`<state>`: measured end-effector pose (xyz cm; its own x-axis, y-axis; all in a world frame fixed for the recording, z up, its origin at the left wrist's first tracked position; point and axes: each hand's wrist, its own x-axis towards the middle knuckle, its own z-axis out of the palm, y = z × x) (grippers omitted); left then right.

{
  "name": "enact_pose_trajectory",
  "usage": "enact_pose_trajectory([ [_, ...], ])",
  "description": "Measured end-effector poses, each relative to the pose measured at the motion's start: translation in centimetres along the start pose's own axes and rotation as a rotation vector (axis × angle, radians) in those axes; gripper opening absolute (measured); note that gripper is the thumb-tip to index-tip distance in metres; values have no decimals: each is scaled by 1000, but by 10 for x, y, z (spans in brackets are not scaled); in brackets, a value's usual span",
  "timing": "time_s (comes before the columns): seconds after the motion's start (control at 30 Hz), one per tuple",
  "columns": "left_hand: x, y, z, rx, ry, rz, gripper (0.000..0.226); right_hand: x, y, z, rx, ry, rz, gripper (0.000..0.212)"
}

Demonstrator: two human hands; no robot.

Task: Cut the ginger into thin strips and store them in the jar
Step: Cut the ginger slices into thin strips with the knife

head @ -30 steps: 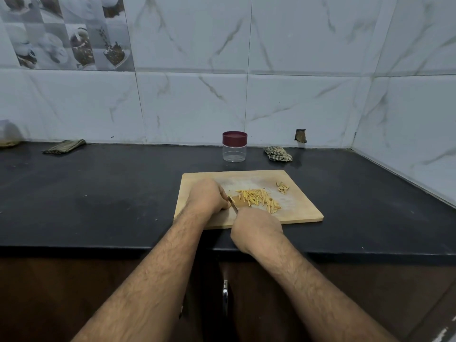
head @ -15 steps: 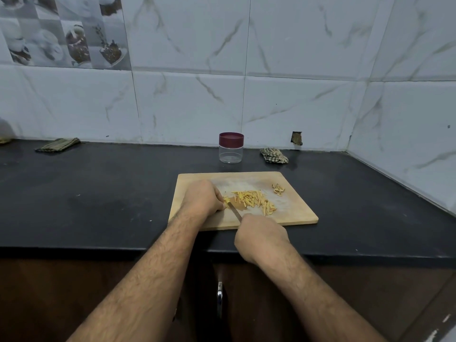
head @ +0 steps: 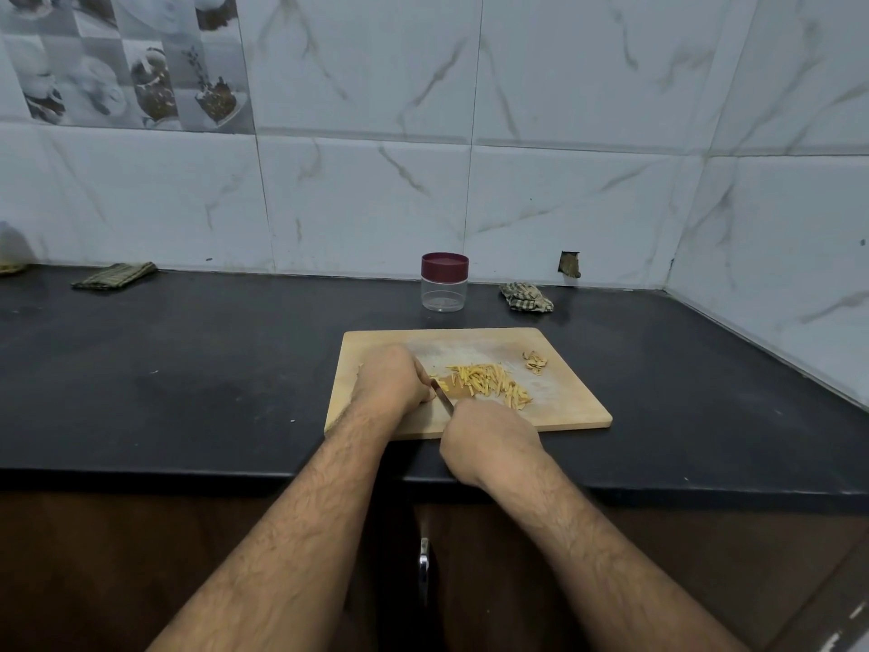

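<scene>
A wooden cutting board (head: 569, 402) lies on the black counter with a pile of thin yellow ginger strips (head: 489, 383) in its middle. My left hand (head: 390, 383) is curled on the board, holding a small uncut ginger piece (head: 442, 385) under its fingertips. My right hand (head: 489, 440) grips a knife handle at the board's near edge; the blade (head: 441, 396) slants up to the left, right beside my left fingers. A clear jar (head: 444, 294) with a maroon lid on stands behind the board.
A small heap of ginger peel (head: 536, 362) sits at the board's far right. A crumpled checked cloth (head: 525, 297) lies right of the jar, a folded cloth (head: 115, 275) far left. Tiled walls bound the counter behind and to the right.
The knife blade has shifted slightly between the frames, beside my left fingers. My left hand stays on the ginger piece. The view has shifted a little.
</scene>
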<state>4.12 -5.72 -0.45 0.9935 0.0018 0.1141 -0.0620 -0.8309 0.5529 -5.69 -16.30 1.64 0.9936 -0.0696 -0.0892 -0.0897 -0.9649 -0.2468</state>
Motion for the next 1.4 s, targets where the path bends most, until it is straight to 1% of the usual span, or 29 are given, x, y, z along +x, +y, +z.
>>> enact_pose_trajectory([
  [0.3,1,-1,0,-23,-14,-13,9,6,-3,-5,-7,-16,-33,28],
  [0.5,2,-3,1,-21,-7,-15,9,-1,-3,-3,-69,-57,-15,34],
  [0.6,2,-2,0,-9,-2,-5,8,-9,6,0,-81,-73,-5,33],
  [0.8,-3,-2,1,9,8,8,7,-8,7,-3,-66,-46,40,35],
  [0.93,-4,-3,3,-6,21,7,7,-8,12,-4,-20,-12,30,30],
  [1.1,-8,-4,6,-19,74,16,4,-13,19,-4,8,-2,30,26],
  [1.23,-11,-9,8,-22,76,55,9,-13,17,-5,2,17,-8,26],
  [1.3,-16,-11,7,-44,115,82,14,-12,14,-5,-17,23,-31,26],
  [1.4,-25,-13,1,-142,269,108,25,-10,9,-2,-60,26,-62,25],
])
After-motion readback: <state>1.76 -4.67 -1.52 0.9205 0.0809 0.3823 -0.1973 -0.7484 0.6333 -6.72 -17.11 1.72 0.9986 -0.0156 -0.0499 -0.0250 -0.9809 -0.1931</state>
